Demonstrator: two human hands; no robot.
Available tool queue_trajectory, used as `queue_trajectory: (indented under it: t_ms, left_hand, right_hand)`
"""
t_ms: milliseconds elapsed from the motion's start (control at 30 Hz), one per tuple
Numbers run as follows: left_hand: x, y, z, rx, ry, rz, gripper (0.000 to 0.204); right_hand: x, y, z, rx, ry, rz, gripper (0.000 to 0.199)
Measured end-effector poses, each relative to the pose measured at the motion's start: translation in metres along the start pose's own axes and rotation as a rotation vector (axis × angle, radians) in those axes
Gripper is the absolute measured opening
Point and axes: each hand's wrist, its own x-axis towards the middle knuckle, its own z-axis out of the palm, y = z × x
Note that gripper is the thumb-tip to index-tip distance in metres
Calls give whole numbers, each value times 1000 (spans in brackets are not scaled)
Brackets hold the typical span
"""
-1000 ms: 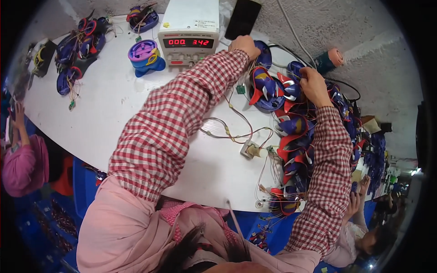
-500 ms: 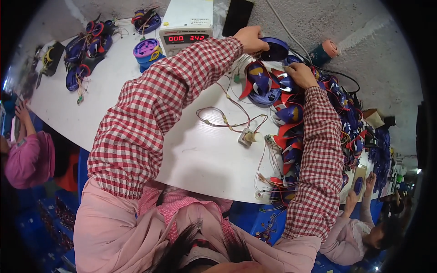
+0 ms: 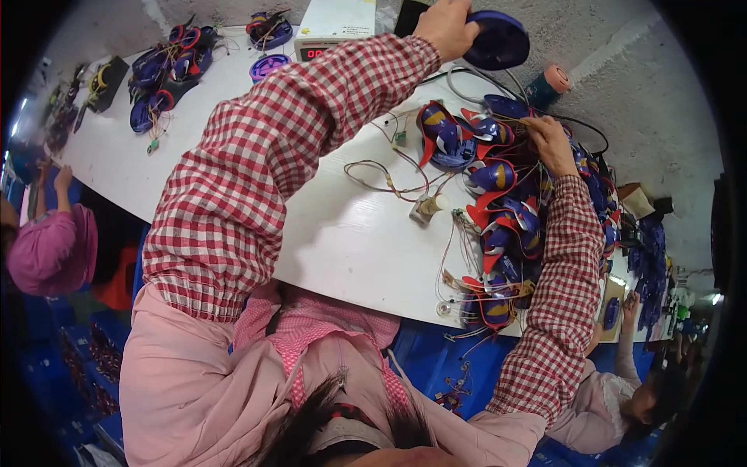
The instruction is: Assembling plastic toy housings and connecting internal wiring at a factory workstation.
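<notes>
High at the back of the table, my left hand point(image 3: 447, 33) grips a round dark blue plastic shell point(image 3: 498, 40) by its left edge, lifted off the table. Over the heap at the right, my right hand point(image 3: 551, 146) has its fingers bent together; what is between the fingertips is too small to make out. Below it lie several purple, red and yellow bird-like plastic parts point(image 3: 492, 177) with thin wires. Another blue round shell point(image 3: 506, 106) sits just behind the right fingertips.
A white power supply point(image 3: 336, 22) with a red display stands at the back, partly behind my left sleeve. A small wired motor-like piece point(image 3: 428, 208) lies mid-table. More wired parts point(image 3: 167, 74) lie at the far left. A teal cup point(image 3: 548, 84) stands near the wall. Other people sit at both sides.
My left hand has raised the round shell up and to the right. My right hand has shifted right across the heap. The whole view has tilted slightly.
</notes>
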Motion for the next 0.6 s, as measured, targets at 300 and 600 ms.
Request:
queue_trajectory:
  t_ms: [300, 600]
  left_hand:
    - [41, 98, -14, -89, 18, 209, 23]
    - [34, 203, -44, -124, -116, 348, 23]
  right_hand:
    - [-34, -11, -15, 221, -71, 57, 25]
    - [-50, 48, -29, -192, 582, 370, 36]
